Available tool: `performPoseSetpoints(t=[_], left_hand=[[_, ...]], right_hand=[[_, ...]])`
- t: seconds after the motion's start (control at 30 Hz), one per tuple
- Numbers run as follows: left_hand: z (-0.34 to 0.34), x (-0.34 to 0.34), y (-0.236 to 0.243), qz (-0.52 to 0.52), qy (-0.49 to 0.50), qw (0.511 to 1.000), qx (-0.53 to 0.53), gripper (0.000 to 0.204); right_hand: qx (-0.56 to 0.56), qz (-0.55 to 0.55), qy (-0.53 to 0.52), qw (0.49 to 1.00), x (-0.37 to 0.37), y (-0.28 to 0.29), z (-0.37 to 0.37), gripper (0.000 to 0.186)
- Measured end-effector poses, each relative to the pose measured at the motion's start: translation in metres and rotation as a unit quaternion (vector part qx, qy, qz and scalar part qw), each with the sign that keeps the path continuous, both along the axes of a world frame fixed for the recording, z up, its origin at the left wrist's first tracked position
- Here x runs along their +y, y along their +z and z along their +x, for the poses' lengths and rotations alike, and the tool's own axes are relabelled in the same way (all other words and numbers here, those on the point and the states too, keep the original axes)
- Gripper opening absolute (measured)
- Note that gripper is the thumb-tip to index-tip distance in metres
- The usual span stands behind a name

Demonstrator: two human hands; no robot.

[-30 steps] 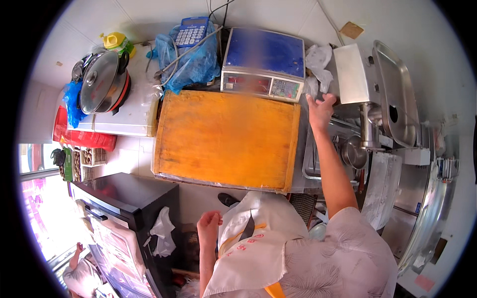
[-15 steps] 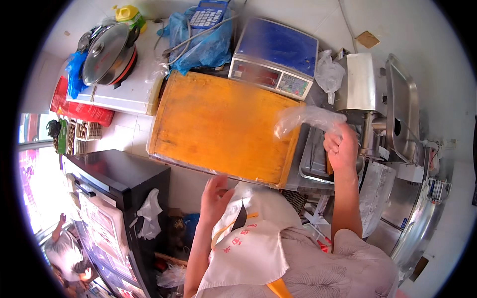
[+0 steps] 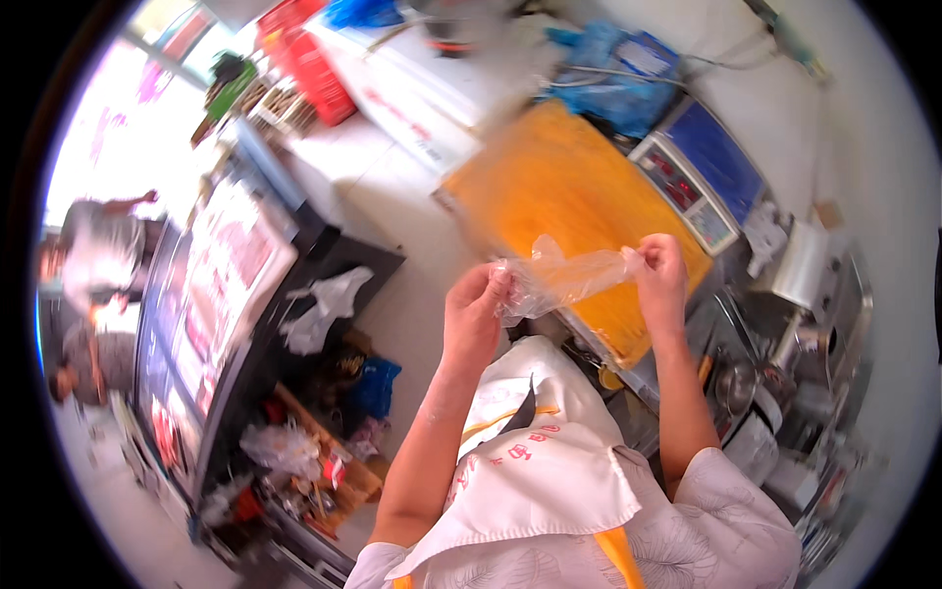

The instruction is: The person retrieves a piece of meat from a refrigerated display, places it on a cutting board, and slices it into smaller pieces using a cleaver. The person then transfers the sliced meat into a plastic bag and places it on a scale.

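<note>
A thin clear plastic bag (image 3: 574,280) is stretched between my two hands above the orange wooden board (image 3: 549,177). My left hand (image 3: 476,309) grips its left end, fingers closed on the crumpled plastic. My right hand (image 3: 662,285) pinches the right end near the board's right edge. Beyond the board is a scale with a blue top (image 3: 714,159), with a white plastic bag (image 3: 765,236) beside it.
A steel meat grinder (image 3: 800,265) and a pot (image 3: 736,383) are at right. A dark display cabinet (image 3: 324,255) stands left, with two people (image 3: 93,236) beyond it. A blue bag (image 3: 618,69) lies behind the board.
The view has swung left. My right hand took the clear bag from the right side and brought it across to my left hand, which has risen and now grips it too.
</note>
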State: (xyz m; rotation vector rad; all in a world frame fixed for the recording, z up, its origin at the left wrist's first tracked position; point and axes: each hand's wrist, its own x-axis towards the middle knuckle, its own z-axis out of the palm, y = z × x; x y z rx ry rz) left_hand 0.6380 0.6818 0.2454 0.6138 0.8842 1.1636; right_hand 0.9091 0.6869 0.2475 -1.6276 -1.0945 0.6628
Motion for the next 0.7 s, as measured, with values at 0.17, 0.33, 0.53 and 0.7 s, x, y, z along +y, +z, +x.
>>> performPoseSetpoints(t=[0.17,0.33,0.53,0.7], left_hand=[[-0.085,-0.061,0.019,0.04,0.172,0.966,0.188,0.013],[-0.131,-0.132,0.01,0.007,0.325,0.934,0.147,0.005],[-0.166,-0.238,-0.015,-0.073,0.467,0.881,-0.012,0.022],[-0.196,-0.357,-0.011,-0.086,0.567,0.817,0.062,0.027]], right_hand=[[-0.056,0.148,0.162,0.974,-0.029,0.064,-0.137,0.019],[0.166,-0.098,0.514,0.836,-0.064,0.035,-0.249,0.052],[0.248,-0.26,0.672,0.648,-0.114,-0.014,-0.344,0.047],[0.142,-0.288,0.782,0.534,-0.181,-0.006,-0.417,0.033]])
